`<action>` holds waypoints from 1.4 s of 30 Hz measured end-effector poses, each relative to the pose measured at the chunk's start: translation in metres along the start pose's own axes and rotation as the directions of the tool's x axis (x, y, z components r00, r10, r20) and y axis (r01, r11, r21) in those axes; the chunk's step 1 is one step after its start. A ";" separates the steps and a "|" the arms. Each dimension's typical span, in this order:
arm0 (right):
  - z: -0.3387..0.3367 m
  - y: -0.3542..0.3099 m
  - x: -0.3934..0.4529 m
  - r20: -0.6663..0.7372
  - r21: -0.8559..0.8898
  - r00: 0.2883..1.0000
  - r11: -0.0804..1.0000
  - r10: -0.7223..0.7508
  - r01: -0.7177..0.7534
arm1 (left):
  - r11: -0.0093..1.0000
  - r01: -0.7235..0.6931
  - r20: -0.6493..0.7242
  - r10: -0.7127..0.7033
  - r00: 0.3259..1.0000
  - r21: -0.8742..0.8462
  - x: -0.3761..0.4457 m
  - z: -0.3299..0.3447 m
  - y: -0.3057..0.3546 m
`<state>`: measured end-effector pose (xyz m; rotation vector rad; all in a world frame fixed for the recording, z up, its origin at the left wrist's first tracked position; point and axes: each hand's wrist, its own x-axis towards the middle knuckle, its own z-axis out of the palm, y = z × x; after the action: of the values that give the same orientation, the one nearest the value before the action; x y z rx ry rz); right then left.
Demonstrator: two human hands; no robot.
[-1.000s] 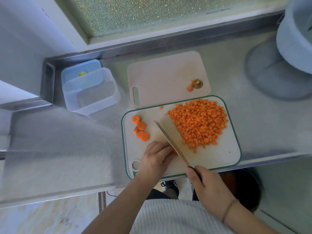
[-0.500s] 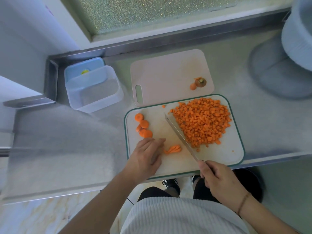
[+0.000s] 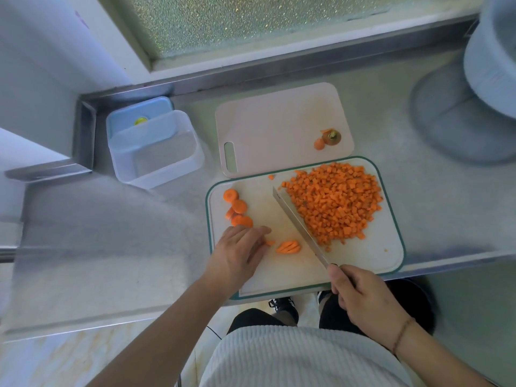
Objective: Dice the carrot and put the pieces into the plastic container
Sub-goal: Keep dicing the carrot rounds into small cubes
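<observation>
Both hands are over the board [image 3: 371,255] with the green rim. The right hand [image 3: 365,300] is closed around the handle of the knife [image 3: 300,224], and the blade lies slanted across the board, along the left edge of the big pile of dice [image 3: 335,202]. The left hand [image 3: 238,255] is flat on the board with fingers nearly straight and holds nothing; its fingertips are just beside the cut strips [image 3: 289,247].

Dicing is, I judge, near its end but not finished. A small bundle of strips lies between the left hand and the blade, and a few round slices [image 3: 237,208] wait at the left side of the board. The container [image 3: 156,155] stands on the bench [image 3: 97,247] to the upper left, well apart from the board, and it looks empty, so no pieces are in it yet.

For the next move the strips probably need to be turned across the blade and held together by the left hand, with fingertips curled back from the edge. After that the slices need the same work, and only then the pile can go to the container.
</observation>
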<state>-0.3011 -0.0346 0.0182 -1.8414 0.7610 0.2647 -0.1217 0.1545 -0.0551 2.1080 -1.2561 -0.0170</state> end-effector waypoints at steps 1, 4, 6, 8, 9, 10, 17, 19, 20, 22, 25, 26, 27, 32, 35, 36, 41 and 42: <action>0.000 0.000 0.000 -0.001 0.008 1.000 1.000 0.003 -0.003 | 1.000 0.026 -0.028 -0.026 0.999 -0.013 0.005 0.001 0.003; 0.000 -0.001 -0.001 0.000 0.025 1.000 1.000 0.012 -0.012 | 0.996 0.079 -0.091 -0.083 0.992 -0.049 0.019 0.003 0.010; 0.000 -0.002 -0.001 0.003 0.042 1.000 0.999 0.021 -0.021 | 0.997 0.030 -0.054 -0.034 0.998 -0.067 0.025 0.007 0.015; 0.000 -0.002 -0.001 0.008 0.053 1.000 0.998 0.029 -0.030 | 0.995 -0.073 0.029 0.075 0.997 -0.064 0.025 0.014 0.019; 0.000 -0.002 -0.001 0.009 0.059 0.999 0.998 0.031 -0.032 | 0.991 -0.118 0.064 0.122 0.990 -0.065 0.024 0.017 0.019; 0.000 -0.002 -0.001 0.009 0.058 1.000 0.998 0.029 -0.029 | 0.987 -0.140 0.088 0.147 0.985 -0.075 0.023 0.018 0.018; -0.002 -0.002 0.001 0.012 0.053 1.000 0.998 0.028 -0.029 | 0.970 -0.215 0.188 0.233 0.954 -0.111 0.024 0.010 0.013; -0.003 -0.002 0.001 0.021 0.057 0.999 0.998 0.035 -0.036 | 0.957 -0.270 0.188 0.285 0.940 -0.101 0.023 0.014 0.012; -0.003 -0.002 0.000 0.026 0.052 0.999 0.998 0.033 -0.034 | 0.953 -0.286 0.164 0.299 0.940 -0.097 0.022 0.016 0.011; -0.004 -0.002 0.000 0.026 0.033 0.999 0.999 0.020 -0.021 | 0.956 -0.279 0.099 0.287 0.953 -0.086 0.019 0.021 0.011; -0.005 0.002 0.001 0.009 -0.044 1.000 0.999 -0.017 0.017 | 0.975 -0.211 0.007 0.212 0.977 -0.067 0.016 0.029 0.018; -0.006 0.004 0.001 0.001 -0.069 1.000 0.997 -0.027 0.027 | 0.981 -0.184 -0.022 0.183 0.983 -0.063 0.015 0.032 0.022; -0.007 0.004 0.002 -0.005 -0.087 0.999 0.996 -0.038 0.037 | 0.985 -0.156 -0.048 0.153 0.987 -0.070 0.015 0.034 0.026; 0.000 0.008 -0.001 0.009 -0.112 0.997 0.991 -0.074 0.074 | 0.991 -0.090 -0.092 0.081 0.992 -0.101 0.016 0.039 0.034; 0.008 0.007 0.001 0.018 -0.140 0.995 0.985 -0.100 0.102 | 0.989 -0.116 -0.064 0.110 0.992 -0.094 0.016 0.037 0.032; 0.008 0.005 0.003 0.015 -0.137 0.995 0.985 -0.101 0.102 | 0.988 -0.125 -0.060 0.120 0.991 -0.086 0.016 0.038 0.031; -0.002 -0.007 0.004 -0.012 -0.086 0.996 0.993 -0.087 0.086 | 0.991 -0.124 -0.076 0.120 0.990 -0.055 0.014 0.041 0.033; -0.005 -0.008 0.000 -0.003 -0.082 0.997 0.994 -0.071 0.070 | 0.991 -0.126 -0.078 0.121 0.990 -0.052 0.013 0.041 0.033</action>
<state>-0.2970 -0.0375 0.0268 -1.9426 0.6965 0.2481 -0.1537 0.1118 -0.0649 1.9613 -1.3235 0.0794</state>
